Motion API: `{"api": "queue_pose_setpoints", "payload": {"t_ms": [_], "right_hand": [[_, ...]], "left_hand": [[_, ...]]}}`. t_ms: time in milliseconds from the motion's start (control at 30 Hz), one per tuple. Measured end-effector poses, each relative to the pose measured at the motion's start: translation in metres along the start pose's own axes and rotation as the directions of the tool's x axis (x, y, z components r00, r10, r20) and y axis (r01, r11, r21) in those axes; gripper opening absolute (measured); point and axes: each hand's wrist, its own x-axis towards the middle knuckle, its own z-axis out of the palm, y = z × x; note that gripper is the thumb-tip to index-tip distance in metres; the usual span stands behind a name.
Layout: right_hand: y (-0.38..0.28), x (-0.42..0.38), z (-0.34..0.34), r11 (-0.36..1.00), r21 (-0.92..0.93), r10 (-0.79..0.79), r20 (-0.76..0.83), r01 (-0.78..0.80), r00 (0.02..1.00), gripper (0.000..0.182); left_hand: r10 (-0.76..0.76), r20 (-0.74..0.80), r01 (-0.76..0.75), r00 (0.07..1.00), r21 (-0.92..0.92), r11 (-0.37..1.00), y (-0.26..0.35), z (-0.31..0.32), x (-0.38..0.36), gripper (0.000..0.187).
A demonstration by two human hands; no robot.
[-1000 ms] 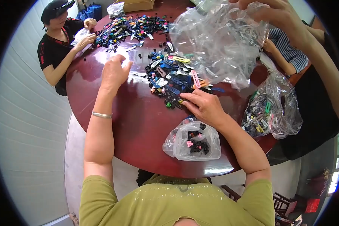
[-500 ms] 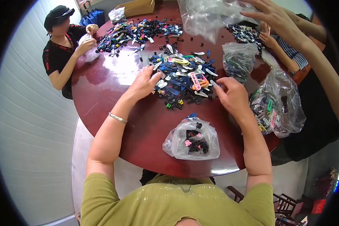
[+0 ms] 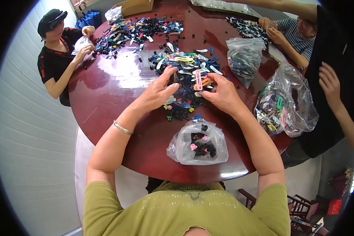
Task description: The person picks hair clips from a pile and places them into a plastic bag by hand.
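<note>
A mixed pile of hair clips (image 3: 187,63) lies before me, mostly blue, white and black snap clips. My right hand (image 3: 221,94) is at the pile's right side, its thumb and fingers closed around a few clips. Among these are a pink hair clip (image 3: 198,80) and an orange hair clip (image 3: 205,82). My left hand (image 3: 160,91) is at the pile's left edge, thumb and fingers apart, with nothing plainly held. Closer to me stands an open clear plastic bag (image 3: 220,147) holding small black and pink claw clips (image 3: 204,149).
A second pile of clips (image 3: 137,31) lies far left, near a person in a black cap (image 3: 53,43). Right of my pile are two clip-filled bags (image 3: 246,59), (image 3: 287,100). Two other people are at the right. A cardboard box (image 3: 135,7) sits at the back.
My right hand has moved left into the pile and closed around the pink and orange clips. My left hand has shifted slightly right. The plastic sheet and the co-worker's arm at upper right have moved back.
</note>
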Motion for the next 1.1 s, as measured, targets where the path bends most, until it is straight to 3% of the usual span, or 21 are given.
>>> {"api": "queue_pose_setpoints", "payload": {"t_ms": [33, 133, 167, 200, 267, 333, 367, 400, 467, 500, 600, 633, 733, 833, 933, 1033, 1100], "right_hand": [[-0.005, 0.001, 0.002, 0.987, 0.122, 0.1, 0.081, -0.11, 0.992, 0.053], [-0.001, 0.003, 0.013, 0.853, 0.513, 0.023, 0.135, -0.09, 0.991, 0.054], [-0.003, 0.0, 0.01, 0.833, 0.54, 0.034, 0.167, -0.12, 0.985, 0.056], [-0.003, 0.001, 0.011, 0.723, 0.682, -0.029, 0.181, -0.104, 0.983, 0.056], [-0.012, -0.003, 0.004, 0.768, 0.637, -0.052, 0.161, -0.064, 0.986, 0.054], [-0.016, -0.006, -0.007, 0.936, 0.328, -0.15, 0.052, 0.125, 0.987, 0.05], [-0.017, -0.008, -0.015, 0.963, 0.217, -0.169, 0.038, 0.157, 0.985, 0.045], [-0.019, -0.011, -0.022, 0.977, 0.102, -0.189, 0.028, 0.185, 0.982, 0.039], [-0.024, -0.017, -0.034, 0.992, 0.064, -0.118, 0.164, 0.109, 0.979, 0.03], [-0.025, -0.019, -0.036, 0.996, 0.042, -0.083, 0.231, 0.075, 0.97, 0.026], [-0.028, -0.026, -0.028, 0.984, 0.049, -0.175, 0.357, 0.169, 0.917, 0.02], [-0.028, -0.028, -0.022, 0.967, 0.044, -0.251, 0.364, 0.253, 0.897, 0.02], [-0.027, -0.029, -0.009, 0.941, -0.114, -0.264, 0.346, 0.32, 0.9, 0.019], [-0.028, -0.029, -0.006, 0.961, -0.128, -0.194, 0.326, 0.247, 0.925, 0.018], [-0.027, -0.03, -0.009, 0.971, -0.114, -0.162, 0.323, 0.209, 0.933, 0.017], [-0.025, -0.03, -0.014, 0.978, -0.105, -0.14, 0.308, 0.18, 0.941, 0.016], [-0.022, -0.03, -0.014, 0.978, -0.097, -0.15, 0.287, 0.184, 0.946, 0.015]], "left_hand": [[0.017, 0.008, -0.017, 1.0, 0.021, 1.0, 0.001, 0.001, 0.0, 0.058], [0.118, 0.037, -0.123, 0.992, 0.181, 0.976, 0.002, 0.001, -0.001, 0.061], [0.165, 0.052, -0.173, 0.985, 0.266, 0.948, 0.003, -0.001, -0.003, 0.062], [0.209, 0.07, -0.22, 0.975, 0.349, 0.911, 0.006, -0.004, -0.005, 0.063], [0.155, 0.085, -0.176, 0.984, 0.551, 0.815, 0.026, -0.013, -0.013, 0.077], [0.025, 0.103, -0.089, 0.994, 0.686, 0.722, 0.056, -0.023, -0.022, 0.086], [0.068, 0.104, -0.121, 0.992, 0.699, 0.705, 0.055, -0.026, -0.026, 0.096], [-0.044, 0.121, -0.057, 0.992, 0.716, 0.696, 0.063, -0.026, -0.026, 0.097], [-0.261, 0.144, 0.066, 0.954, 0.752, 0.655, 0.083, -0.023, -0.028, 0.097], [-0.146, 0.118, -0.006, 0.982, 0.797, 0.603, 0.077, -0.017, -0.032, 0.097], [-0.244, 0.125, 0.069, 0.962, 0.751, 0.657, 0.072, -0.004, -0.024, 0.095], [-0.197, 0.083, 0.059, 0.977, 0.783, 0.62, 0.072, 0.001, -0.026, 0.087], [-0.184, 0.026, 0.101, 0.983, 0.757, 0.646, 0.068, 0.005, -0.021, 0.078], [-0.056, -0.068, 0.089, 0.996, 0.775, 0.626, 0.057, 0.01, -0.022, 0.074], [-0.066, -0.095, 0.115, 0.993, 0.748, 0.654, 0.058, 0.007, -0.022, 0.071], [-0.019, -0.093, 0.083, 0.995, 0.749, 0.658, 0.065, -0.001, -0.028, 0.072], [-0.068, 0.0, 0.046, 0.998, 0.746, 0.664, 0.08, -0.007, -0.034, 0.075]]}}
